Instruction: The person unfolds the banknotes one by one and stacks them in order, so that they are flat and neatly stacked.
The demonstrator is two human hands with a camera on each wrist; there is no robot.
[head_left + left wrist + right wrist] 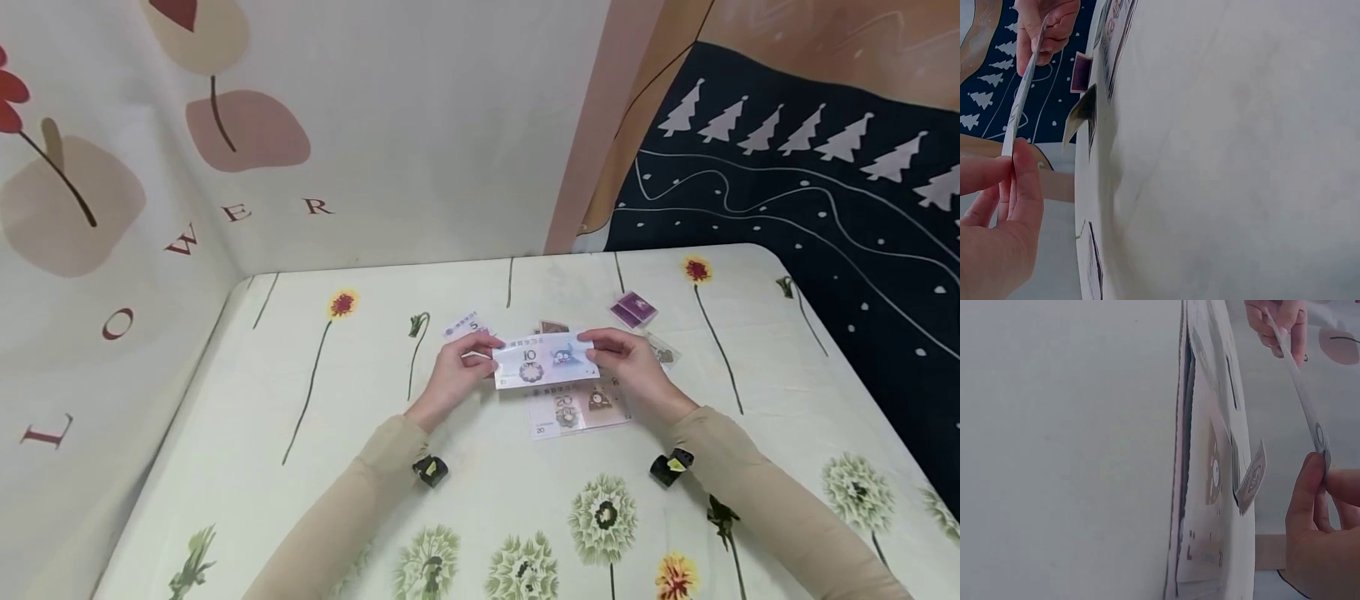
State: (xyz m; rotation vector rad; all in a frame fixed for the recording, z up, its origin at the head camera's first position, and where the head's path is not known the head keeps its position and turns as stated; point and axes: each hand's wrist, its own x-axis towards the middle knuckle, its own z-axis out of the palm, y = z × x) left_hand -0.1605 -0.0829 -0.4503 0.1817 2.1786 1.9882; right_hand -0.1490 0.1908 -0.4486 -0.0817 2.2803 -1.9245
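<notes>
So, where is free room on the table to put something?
Free: the tablecloth left of the 5 note; also right of the greenish note, to the tablecloth's right edge. Crowded: the middle, where the 20 note and others lie near the held 10 note.

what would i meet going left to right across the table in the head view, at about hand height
Red-yellow flower print → green bud print → left hand → 10 note → right hand → half-hidden note → second flower print → second bud print.
</notes>
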